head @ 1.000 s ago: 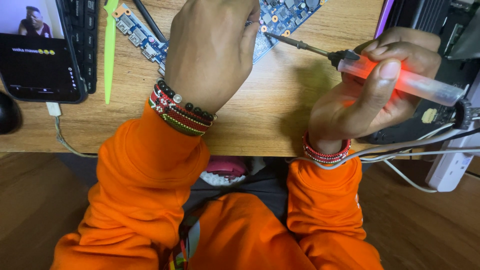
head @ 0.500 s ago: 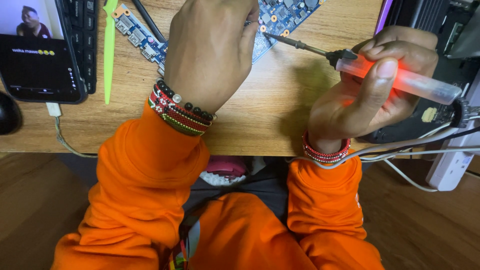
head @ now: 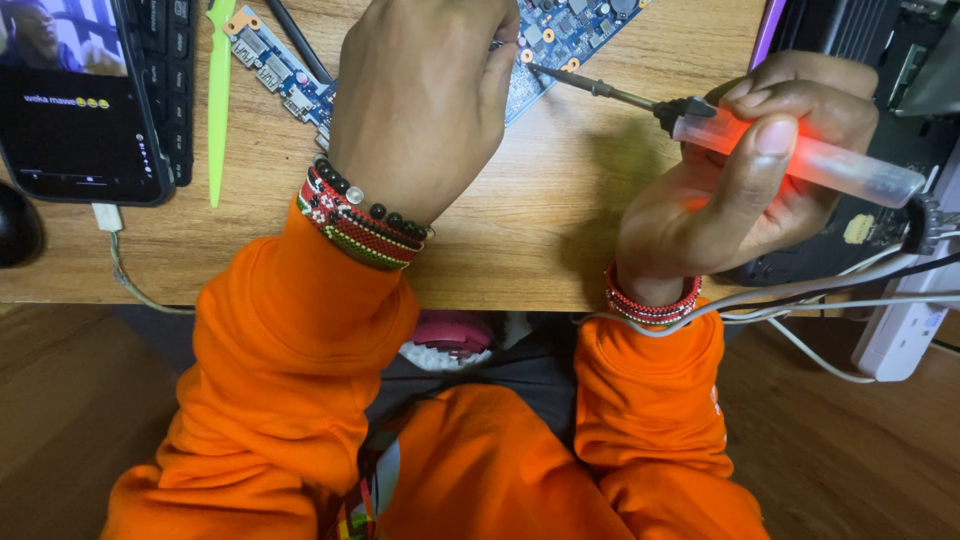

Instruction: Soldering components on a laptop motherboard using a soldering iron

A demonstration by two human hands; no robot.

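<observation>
- Right hand (head: 745, 175) wrapped tight around the soldering iron (head: 800, 155); handle glows red, thumb pressed over it.
- Iron tip sits at the blue circuit board (head: 560, 40), beside the left hand (head: 420, 95). Exact contact point is hidden.
- Left hand arched over the board's edge, fingers curled down; can't tell what they pinch.
- Versus a second ago: nothing shifted, only the phone (head: 75, 95) video changed. Reads as dwelling on one joint.
</observation>
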